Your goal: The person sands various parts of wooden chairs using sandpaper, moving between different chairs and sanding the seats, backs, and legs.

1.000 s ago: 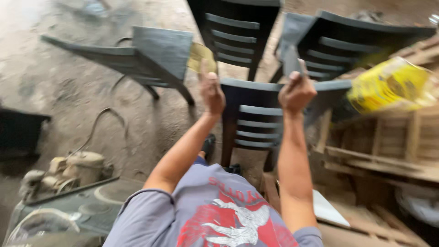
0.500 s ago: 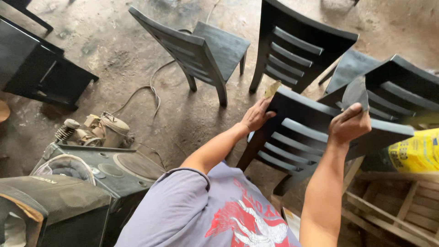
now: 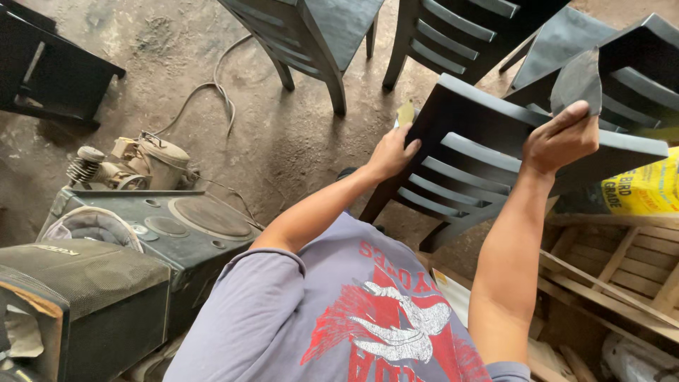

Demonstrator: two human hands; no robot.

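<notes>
Chair [image 3: 488, 152], dark slatted wood, sits right in front of you, its backrest tilted across the upper middle of the view, top rail running from centre to the right edge. Your left hand [image 3: 391, 152] grips the rail's left end, fingers curled over the near edge; a small yellowish scrap [image 3: 405, 112], maybe sandpaper, pokes up just behind those fingers, touching the rail. I can't tell if the hand is pinching it. Your right hand [image 3: 559, 138] clamps the rail further right, fingers closed, and holds a dark grey sheet [image 3: 576, 81] standing up against the rail's far side.

Around it:
- Three more dark chairs stand close behind on the concrete floor [image 3: 177, 64]: one [image 3: 318, 28] top centre, one [image 3: 460, 35] just right of it, one [image 3: 629, 64] at the top right, touching or nearly touching your chair.
- A small engine [image 3: 134, 163] sits at left on the floor, with a cable [image 3: 212, 88] looping away from it.
- A dark speaker cabinet [image 3: 170, 226] lies just below the engine, and a second speaker [image 3: 78, 297] is at bottom left.
- A yellow sack [image 3: 647, 187] lies at the right edge, below the rail, above a wooden pallet frame [image 3: 615, 276].
- A black bench or table [image 3: 49, 71] stands at top left, well apart.
</notes>
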